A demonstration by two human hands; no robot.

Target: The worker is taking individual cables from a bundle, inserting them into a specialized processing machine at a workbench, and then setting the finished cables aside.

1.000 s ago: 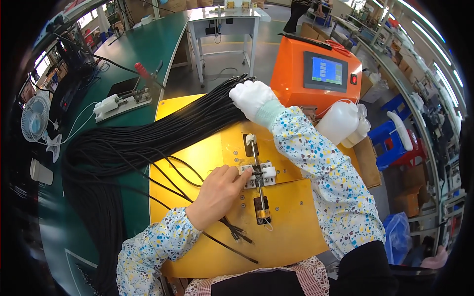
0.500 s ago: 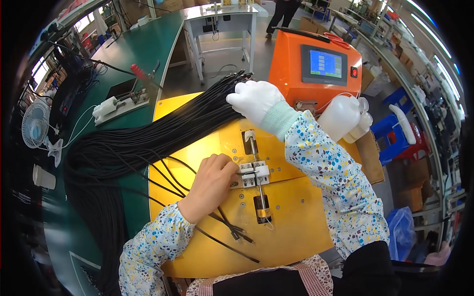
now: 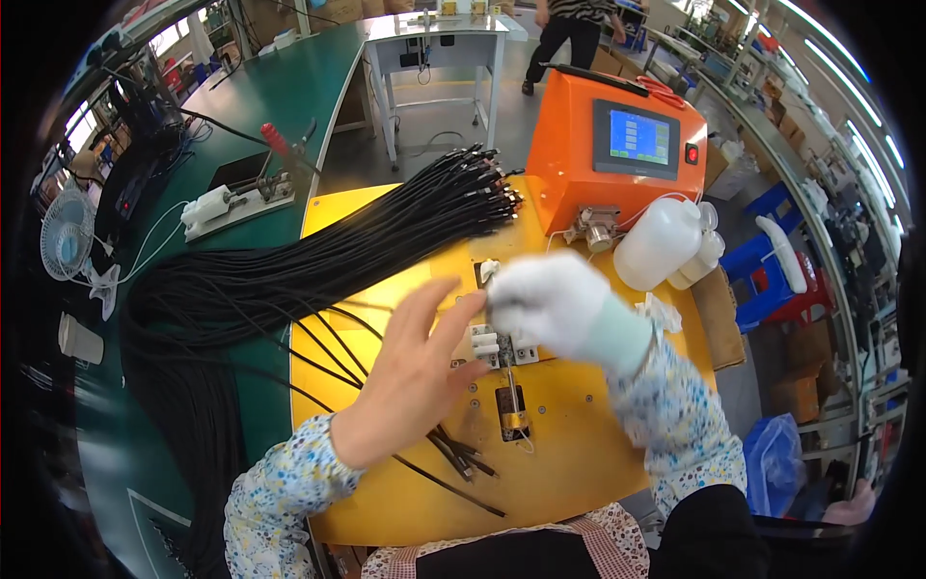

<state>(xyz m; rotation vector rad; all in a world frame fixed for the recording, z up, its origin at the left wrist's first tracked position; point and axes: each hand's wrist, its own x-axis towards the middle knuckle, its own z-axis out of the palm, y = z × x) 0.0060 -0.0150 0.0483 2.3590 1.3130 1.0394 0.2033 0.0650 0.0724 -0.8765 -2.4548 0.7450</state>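
My bare left hand (image 3: 403, 381) is raised over the yellow machine top (image 3: 569, 439), thumb and fingers apart, with nothing seen in it. Close by on its right is my white-gloved right hand (image 3: 555, 304), blurred, its fingers curled together. A dark smear shows at the gloved fingertips; what it is cannot be made out. Both hands hover above a small metal clamp fixture (image 3: 487, 347), which the glove partly hides. A thick bundle of black cables (image 3: 386, 217) lies behind them, its metal-tipped ends toward the orange machine. Several loose cable ends (image 3: 458, 458) lie below my left wrist.
An orange machine (image 3: 559, 130) with a lit screen stands at the back right, beside white plastic bottles (image 3: 658, 243). The green bench (image 3: 289, 82) on the left carries a hand toggle clamp (image 3: 241, 205), a fan (image 3: 68, 236) and a paper cup (image 3: 81, 338). Another person (image 3: 569, 43) stands beyond.
My right hand has come from the cable bundle's ends down toward the fixture. My left hand has lifted off the fixture's left side, its fingers spreading. The person behind has come further into view.
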